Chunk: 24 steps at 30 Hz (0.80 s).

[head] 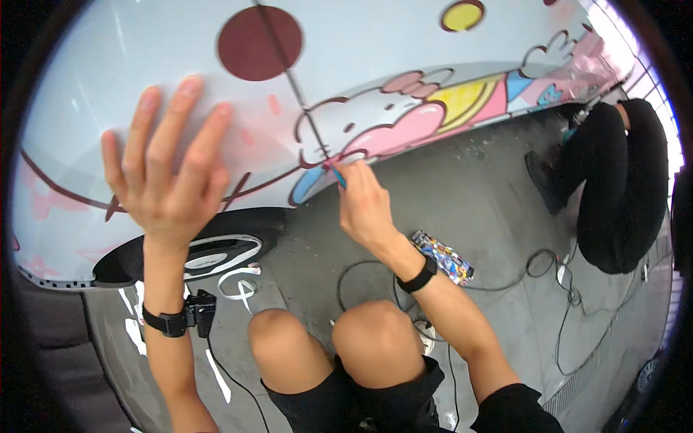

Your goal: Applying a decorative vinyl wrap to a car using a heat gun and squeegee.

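Observation:
A car's side panel (178, 32) covered in printed cartoon film spans the upper part of the view. Spread flat against its white area, above the wheel, is my left hand (176, 168), holding nothing. My right hand (365, 200) pinches a small blue tool (340, 177), whose tip meets the panel's lower edge where a dark vertical seam (292, 81) ends. The tool's exact kind cannot be told, since my fingers hide most of it. A pink cartoon shape (411, 122) lies just right of that spot.
A car wheel (216, 254) sits below the panel. White film scraps (238, 289) and black cables (568, 295) lie on the grey floor. A colourful patterned box-like object (443, 257) rests near my right wrist. Another person in black trousers (617, 189) crouches at the right.

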Motion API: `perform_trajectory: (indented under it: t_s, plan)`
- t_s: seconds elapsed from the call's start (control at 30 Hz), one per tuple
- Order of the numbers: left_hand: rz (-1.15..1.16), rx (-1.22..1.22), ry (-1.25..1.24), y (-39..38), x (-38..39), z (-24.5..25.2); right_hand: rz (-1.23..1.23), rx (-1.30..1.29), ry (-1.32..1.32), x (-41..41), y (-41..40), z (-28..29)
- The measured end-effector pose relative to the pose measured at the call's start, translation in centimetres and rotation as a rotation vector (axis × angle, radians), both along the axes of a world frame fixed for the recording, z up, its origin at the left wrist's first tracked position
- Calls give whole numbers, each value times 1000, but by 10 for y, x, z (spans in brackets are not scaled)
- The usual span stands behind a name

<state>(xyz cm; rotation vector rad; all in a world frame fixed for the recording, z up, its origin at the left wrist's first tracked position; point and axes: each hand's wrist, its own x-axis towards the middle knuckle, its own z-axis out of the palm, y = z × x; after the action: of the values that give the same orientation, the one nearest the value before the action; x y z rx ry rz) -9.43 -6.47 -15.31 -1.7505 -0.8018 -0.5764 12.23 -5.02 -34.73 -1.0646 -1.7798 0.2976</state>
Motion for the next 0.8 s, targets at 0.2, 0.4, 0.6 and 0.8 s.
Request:
perform_trajectory:
  t_s: [0.2, 0.4, 0.6, 0.8]
  plan:
    - [-2, -51, 36, 5, -6, 1, 54, -465, 153, 53, -66, -44]
    - [-9, -775, -160, -51, 59, -8, 159, -768, 781, 82, -132, 26]
    - [-728, -2032, -802, -107, 136, -69, 271, -524, 703, 80, -168, 49]
    - [-770, -2347, -824, -98, 142, -71, 282, -423, 442, 98, -200, 44]
